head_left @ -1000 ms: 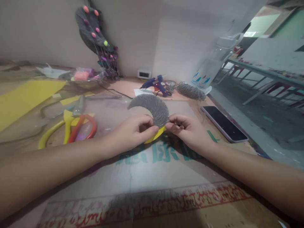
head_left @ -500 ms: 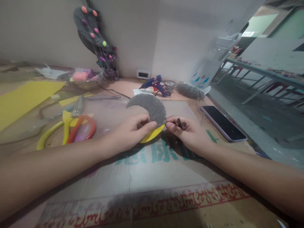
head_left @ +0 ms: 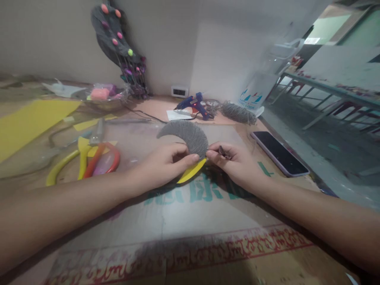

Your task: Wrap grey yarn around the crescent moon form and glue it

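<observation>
A yellow crescent wrapped mostly in grey yarn is held upright over a cardboard sheet. My left hand pinches its lower part, where the bare yellow tip sticks out. My right hand pinches the grey yarn at the crescent's right edge, with a small dark bit between its fingers. Both forearms rest low over the cardboard.
A blue glue gun and a bundle of grey yarn lie behind. A phone is at the right, near the table edge. Yellow and red-handled scissors and yellow sheets lie left. A dark decorated crescent leans on the wall.
The crescent has tilted slightly, showing more of its yellow tip. My right fingers have shifted a little along the yarn edge. The glue gun's light no longer shows.
</observation>
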Action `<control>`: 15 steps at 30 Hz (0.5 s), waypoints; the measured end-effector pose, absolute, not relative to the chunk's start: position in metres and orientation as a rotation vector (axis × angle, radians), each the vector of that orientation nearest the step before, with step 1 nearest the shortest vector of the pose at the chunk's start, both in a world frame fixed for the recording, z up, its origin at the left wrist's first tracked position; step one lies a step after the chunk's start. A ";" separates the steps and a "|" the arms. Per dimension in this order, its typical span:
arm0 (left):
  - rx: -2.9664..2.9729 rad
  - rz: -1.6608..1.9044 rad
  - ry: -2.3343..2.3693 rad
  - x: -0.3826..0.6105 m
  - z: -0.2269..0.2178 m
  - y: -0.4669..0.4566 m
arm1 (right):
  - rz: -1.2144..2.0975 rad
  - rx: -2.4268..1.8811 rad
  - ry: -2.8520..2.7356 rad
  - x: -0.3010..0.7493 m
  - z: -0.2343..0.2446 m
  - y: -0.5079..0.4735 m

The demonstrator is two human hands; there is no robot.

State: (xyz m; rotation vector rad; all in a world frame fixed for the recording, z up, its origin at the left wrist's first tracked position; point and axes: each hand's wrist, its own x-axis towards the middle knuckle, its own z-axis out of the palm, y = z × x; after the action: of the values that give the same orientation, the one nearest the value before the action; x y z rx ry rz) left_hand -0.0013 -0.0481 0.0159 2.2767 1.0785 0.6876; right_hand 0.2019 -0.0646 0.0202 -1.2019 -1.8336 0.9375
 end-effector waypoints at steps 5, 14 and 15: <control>2.335 0.643 1.143 -0.001 0.015 -0.048 | 0.915 -1.205 -1.885 0.201 0.021 -0.066; 2.310 0.623 1.181 0.000 0.018 -0.049 | 0.968 -1.194 -1.895 0.201 0.018 -0.066; 2.321 0.627 1.188 0.000 0.018 -0.049 | 0.959 -1.188 -1.905 0.201 0.018 -0.066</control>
State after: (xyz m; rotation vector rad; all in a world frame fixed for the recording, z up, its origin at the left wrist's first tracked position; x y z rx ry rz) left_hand -0.0004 -0.0492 0.0178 2.3214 1.1884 0.6274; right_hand 0.2015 -0.0663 0.0176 -1.1883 -1.9047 0.9593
